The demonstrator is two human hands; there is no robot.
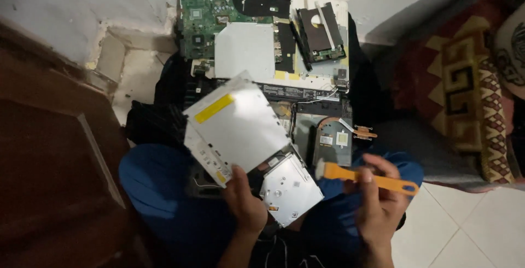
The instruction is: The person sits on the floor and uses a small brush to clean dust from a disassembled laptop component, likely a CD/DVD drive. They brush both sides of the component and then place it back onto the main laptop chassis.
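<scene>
My left hand [244,201] grips the near edge of a flat silver optical drive [235,126] with a yellow sticker, holding it tilted up over my lap. Its inner tray part [290,189] sticks out below, to the right of that hand. My right hand [378,202] is closed around the handle of a small orange brush [366,178], whose pale bristle end points left, close to the tray part. An opened laptop base [306,87] lies in front of me with a green circuit board [199,19] and metal plates exposed.
A copper heat pipe and fan piece [336,137] lies on the laptop's near right. My knees in blue trousers [158,191] sit below. A dark wooden door [49,164] stands at left, a patterned rug [470,93] at right, white floor tiles [465,230] at bottom right.
</scene>
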